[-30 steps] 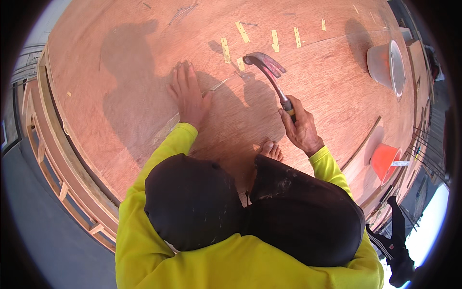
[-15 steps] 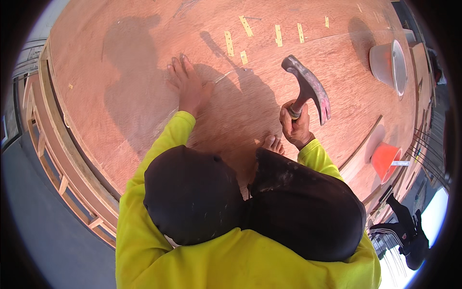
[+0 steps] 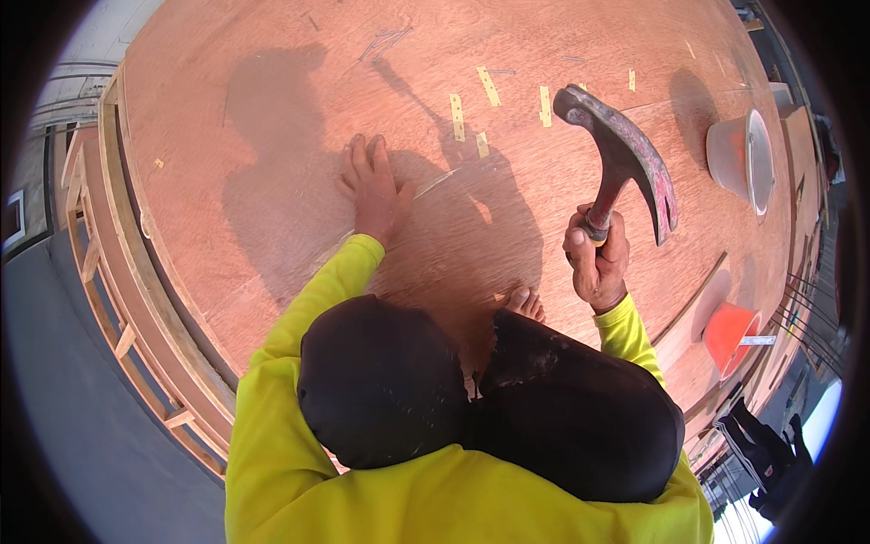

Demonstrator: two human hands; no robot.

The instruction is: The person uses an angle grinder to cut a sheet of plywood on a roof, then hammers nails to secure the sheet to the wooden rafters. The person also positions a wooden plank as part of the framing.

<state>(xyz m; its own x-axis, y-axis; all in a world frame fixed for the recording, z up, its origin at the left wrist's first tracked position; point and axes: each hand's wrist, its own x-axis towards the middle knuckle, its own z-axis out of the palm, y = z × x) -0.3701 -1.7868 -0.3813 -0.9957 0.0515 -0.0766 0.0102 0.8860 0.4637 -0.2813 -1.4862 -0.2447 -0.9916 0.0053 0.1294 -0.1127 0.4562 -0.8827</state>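
We've got the right hand fisted tight round the handle of the claw hammer, head raised above the plywood sheet; the left hand lies flat and open on the sheet, fingers spread, gripping nothing, with a thin pale nail or sliver just right of its thumb. To strike well, we'd keep the left fingers clear of that piece, drop the face square, and keep the bare toes near the sheet's edge back.
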